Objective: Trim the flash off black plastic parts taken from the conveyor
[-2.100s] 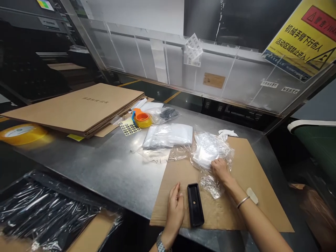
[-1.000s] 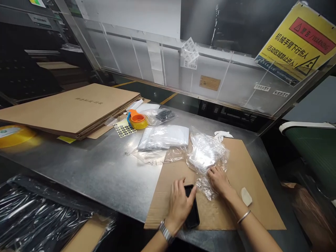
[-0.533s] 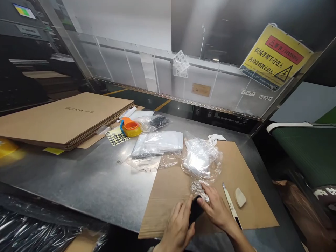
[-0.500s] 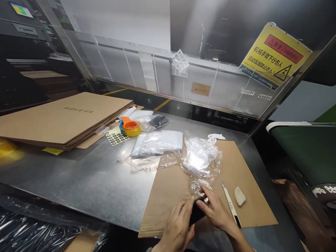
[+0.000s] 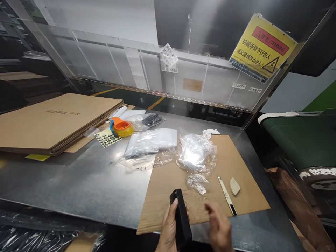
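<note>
My left hand (image 5: 169, 224) is closed around a black rectangular block-like object (image 5: 181, 220), its thumb along the near side and fingertips showing at the far side. The object stands tilted up at the front edge of a cardboard sheet (image 5: 170, 196). To its right, my right hand (image 5: 219, 225) is apart from it, slightly blurred, with loosely bent fingers and nothing visible in them. Crumpled clear plastic (image 5: 198, 182) lies just beyond the hands. A scalpel-like knife (image 5: 227, 194) marked A26 rests right of my right hand, beside a beige rounded piece (image 5: 234, 186).
Clear bags with white contents (image 5: 152, 141) and a crumpled clear bag (image 5: 195, 152) lie further back. A tape dispenser (image 5: 122, 127), a sticker sheet (image 5: 108, 137) and stacked cardboard (image 5: 60, 119) are at left. A white glove (image 5: 211, 133) lies behind; a green conveyor (image 5: 301, 136) stands right.
My right hand has let go of the black object and moved right. My left hand now holds it alone, raised more upright. The view has shifted slightly right.
</note>
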Available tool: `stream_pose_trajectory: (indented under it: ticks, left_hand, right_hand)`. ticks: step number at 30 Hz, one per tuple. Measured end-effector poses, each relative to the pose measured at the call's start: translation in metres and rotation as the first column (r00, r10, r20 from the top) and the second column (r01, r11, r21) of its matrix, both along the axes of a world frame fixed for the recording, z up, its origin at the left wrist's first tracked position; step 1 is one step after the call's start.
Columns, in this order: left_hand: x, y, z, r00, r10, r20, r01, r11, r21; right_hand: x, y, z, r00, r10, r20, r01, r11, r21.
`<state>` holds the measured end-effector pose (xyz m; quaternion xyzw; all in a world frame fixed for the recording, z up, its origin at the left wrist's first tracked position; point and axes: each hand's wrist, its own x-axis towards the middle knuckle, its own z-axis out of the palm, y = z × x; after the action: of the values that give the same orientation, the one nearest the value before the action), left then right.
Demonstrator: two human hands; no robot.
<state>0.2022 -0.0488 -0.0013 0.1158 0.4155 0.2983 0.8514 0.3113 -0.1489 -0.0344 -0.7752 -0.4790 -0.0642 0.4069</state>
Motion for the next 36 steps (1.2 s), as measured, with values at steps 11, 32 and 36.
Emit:
stream_pose_trajectory:
  ticks: [11, 32, 36]
  left_hand:
    - [-0.021, -0.014, 0.017, 0.979, -0.107, 0.175, 0.066, 0.973, 0.223]
    - [-0.03, -0.03, 0.023, 0.997, 0.069, 0.029, -0.073, 0.978, 0.197]
    - [-0.033, -0.031, 0.022, 0.996, 0.083, 0.026, -0.086, 0.978, 0.19]
  right_hand:
    - [0.081, -0.007, -0.028, 0.936, -0.199, 0.291, 0.287, 0.909, -0.303]
    - [-0.045, -0.01, 0.042, 0.961, 0.232, 0.153, -0.202, 0.961, -0.19]
    - [-0.048, -0.007, 0.049, 0.96, 0.195, 0.202, -0.156, 0.968, -0.194]
